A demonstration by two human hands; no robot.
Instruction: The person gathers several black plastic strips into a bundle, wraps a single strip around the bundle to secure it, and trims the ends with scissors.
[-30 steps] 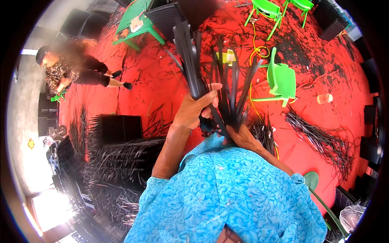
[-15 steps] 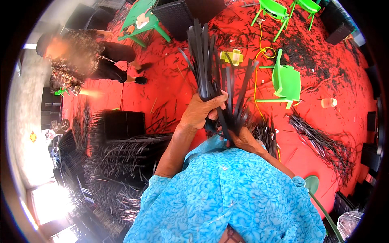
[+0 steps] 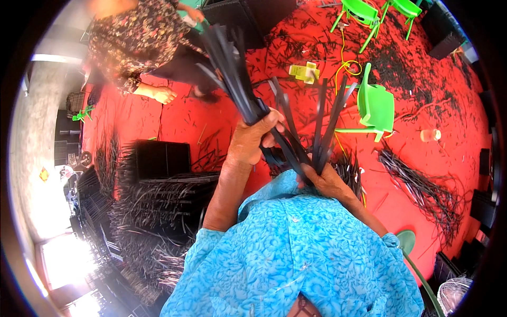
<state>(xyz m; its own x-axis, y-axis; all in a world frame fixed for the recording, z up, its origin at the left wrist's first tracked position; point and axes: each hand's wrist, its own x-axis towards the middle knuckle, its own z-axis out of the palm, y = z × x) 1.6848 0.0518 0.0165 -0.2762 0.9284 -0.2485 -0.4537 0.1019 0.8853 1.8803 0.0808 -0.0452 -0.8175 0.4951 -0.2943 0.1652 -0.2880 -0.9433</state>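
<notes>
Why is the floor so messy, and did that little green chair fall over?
Yes, the green chair lies tipped on its side on the red floor. Loose black strips are scattered all around it, in piles and single pieces.

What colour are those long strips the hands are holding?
The strips are black, gripped by the left hand and right hand; the head view shows them.

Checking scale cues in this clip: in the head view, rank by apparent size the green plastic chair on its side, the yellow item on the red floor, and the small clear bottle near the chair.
1. Green plastic chair, clearly largest.
2. Yellow item.
3. Clear bottle, slightly smaller than the yellow item; the fisheye bend makes that gap unsure.
</notes>
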